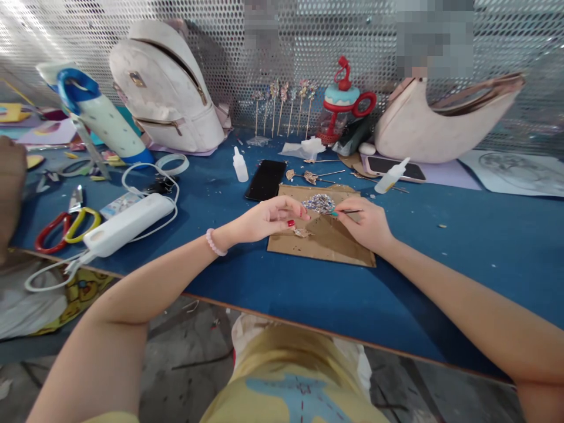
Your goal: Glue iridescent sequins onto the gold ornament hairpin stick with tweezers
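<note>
My right hand (368,226) pinches a slim dark tool (352,211), its tip at a heap of small blue and clear rhinestones (319,203). Whether the tool is a pair of tweezers I cannot tell. The heap lies on a brown cardboard sheet (326,254). Over the sheet's left side my left hand (273,218) hovers with thumb and fingers apart, holding nothing that I can see. Just below its fingertips rests a small metallic leaf-shaped ornament (302,232). More gold-coloured ornaments on thin sticks (311,177) lie behind the cardboard.
Behind the hands are a black phone (265,180), a white glue bottle (240,164) and another glue bottle (392,175). A white power strip (130,224) with a looping cord and scissors (66,226) lie left. Bags stand at the back. Another person's arm (11,194) shows at far left.
</note>
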`<state>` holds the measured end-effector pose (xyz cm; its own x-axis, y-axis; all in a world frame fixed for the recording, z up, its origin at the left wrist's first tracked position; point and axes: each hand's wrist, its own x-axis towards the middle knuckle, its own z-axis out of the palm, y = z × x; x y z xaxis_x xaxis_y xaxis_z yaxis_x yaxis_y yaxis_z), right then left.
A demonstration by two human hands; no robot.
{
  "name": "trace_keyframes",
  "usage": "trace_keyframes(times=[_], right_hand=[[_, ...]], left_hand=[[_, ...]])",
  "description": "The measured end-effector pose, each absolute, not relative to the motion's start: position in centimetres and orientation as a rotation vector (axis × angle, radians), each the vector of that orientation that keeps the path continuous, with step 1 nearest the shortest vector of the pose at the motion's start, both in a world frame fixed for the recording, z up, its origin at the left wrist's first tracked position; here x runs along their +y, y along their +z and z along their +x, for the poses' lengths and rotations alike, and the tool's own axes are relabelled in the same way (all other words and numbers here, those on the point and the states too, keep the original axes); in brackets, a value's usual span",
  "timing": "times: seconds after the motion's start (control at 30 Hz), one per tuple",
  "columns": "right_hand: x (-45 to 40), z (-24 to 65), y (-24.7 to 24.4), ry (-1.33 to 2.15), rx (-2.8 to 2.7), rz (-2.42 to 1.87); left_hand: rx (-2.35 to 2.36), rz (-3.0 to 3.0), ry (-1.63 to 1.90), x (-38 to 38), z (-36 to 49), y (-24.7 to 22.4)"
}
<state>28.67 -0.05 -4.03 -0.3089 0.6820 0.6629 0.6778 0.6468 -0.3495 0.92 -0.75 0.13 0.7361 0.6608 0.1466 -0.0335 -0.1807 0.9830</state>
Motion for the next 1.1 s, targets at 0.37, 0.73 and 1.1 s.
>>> trace_keyframes(times=[0.37, 0.73, 1.1], right_hand=[[-4.7, 25.8, -0.9, 0.081, -2.081, -0.711], [-8.0, 24.2, 1.4, -0.174, -2.162, -0.475], [-8.5, 24.2, 1.6, -0.201, -2.194, -0.493]], left_hand=[[0.42, 1.308, 0.774, -1.4, 1.6, -0.5], [0.33, 1.233, 0.704, -2.8, 2.1, -0.5], [0.339, 1.278, 0.677, -2.6, 1.8, -0.6]])
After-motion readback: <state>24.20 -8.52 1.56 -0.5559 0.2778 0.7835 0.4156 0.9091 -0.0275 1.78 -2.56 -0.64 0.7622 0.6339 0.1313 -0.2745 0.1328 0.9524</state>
